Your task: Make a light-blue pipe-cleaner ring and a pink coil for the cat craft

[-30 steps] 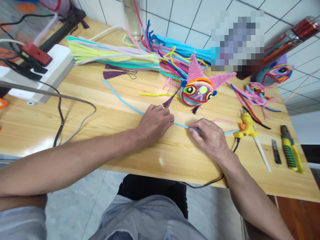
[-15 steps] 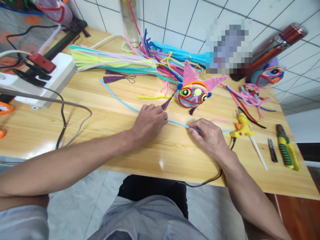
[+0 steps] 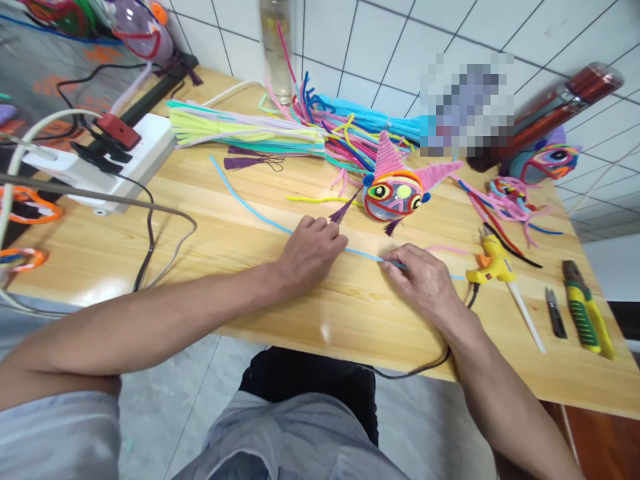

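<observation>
A long light-blue pipe cleaner (image 3: 364, 254) runs across the wooden table under both hands. My left hand (image 3: 313, 252) is closed on it near the middle, and its free end curves away to the upper left. Between finger and thumb, my right hand (image 3: 419, 270) pinches the same strip farther right; a short tail shows beyond it near the glue gun (image 3: 493, 260). Just behind my hands sits a cat-like face figure (image 3: 395, 193) with pink ears, round eyes and purple tassels. A yellow pipe cleaner (image 3: 315, 199) lies to its left.
Bundles of pipe cleaners (image 3: 250, 133) lie at the back, before a clear bottle (image 3: 277, 53). A power strip (image 3: 150, 143) with cords is on the left. Small snips (image 3: 555, 313) and pliers (image 3: 583, 313) lie right. A red flask (image 3: 565, 103) leans against the tiled wall.
The whole view has shifted, so things appear slightly farther right and lower. Both hands keep their hold on the blue pipe cleaner, with little visible movement along it.
</observation>
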Available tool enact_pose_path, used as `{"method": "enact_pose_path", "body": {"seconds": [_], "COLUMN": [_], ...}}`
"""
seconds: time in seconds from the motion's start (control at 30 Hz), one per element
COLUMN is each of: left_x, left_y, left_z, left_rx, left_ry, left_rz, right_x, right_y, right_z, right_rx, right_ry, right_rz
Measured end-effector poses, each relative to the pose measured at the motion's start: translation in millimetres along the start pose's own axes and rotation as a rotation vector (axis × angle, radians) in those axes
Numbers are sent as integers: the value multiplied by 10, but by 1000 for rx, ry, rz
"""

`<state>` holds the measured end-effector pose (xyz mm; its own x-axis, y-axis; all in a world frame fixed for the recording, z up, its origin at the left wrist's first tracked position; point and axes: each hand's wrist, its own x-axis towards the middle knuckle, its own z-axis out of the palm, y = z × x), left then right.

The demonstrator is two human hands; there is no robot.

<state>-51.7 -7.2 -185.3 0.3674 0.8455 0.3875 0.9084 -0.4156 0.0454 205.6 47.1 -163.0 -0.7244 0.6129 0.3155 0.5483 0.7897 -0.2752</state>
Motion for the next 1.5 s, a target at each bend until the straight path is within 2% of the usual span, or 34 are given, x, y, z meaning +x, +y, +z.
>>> {"method": "enact_pose_path", "body": {"seconds": [0.1, 0.2, 0.33, 0.47, 0.7, 0.93, 1.1, 1.3, 1.5], "left_x": [-12, -28, -34, -16, 2, -25, -11, -22, -45], "left_y": [57, 152, 211, 166, 128, 256, 237, 181, 114], "left_z": [-47, -65, -27, -8, -97, -85, -84, -80, 13], "left_rx": [-3, -30, -32, -24, 50, -31, -48, -48, -45], "left_ry": [20, 28, -61, -122, -152, -159, -214, -178, -106], "left_rz": [15, 103, 158, 139, 5, 113, 89, 54, 58], "right_x": [11, 31, 38, 17, -41, -17, -23, -47, -83], "right_y": [-18, -93, -186, -181, 9, -88, -112, 46, 293], "right_z": [8, 72, 137, 107, -32, 72, 65, -125, -352], "right_rx": [15, 30, 35, 14, -69, -47, -41, -46, 31], "right_ry": [28, 29, 9, 13, 18, -6, -8, -48, -129], "right_rz": [-17, -53, -66, -66, -52, -85, -94, -6, 188]}}
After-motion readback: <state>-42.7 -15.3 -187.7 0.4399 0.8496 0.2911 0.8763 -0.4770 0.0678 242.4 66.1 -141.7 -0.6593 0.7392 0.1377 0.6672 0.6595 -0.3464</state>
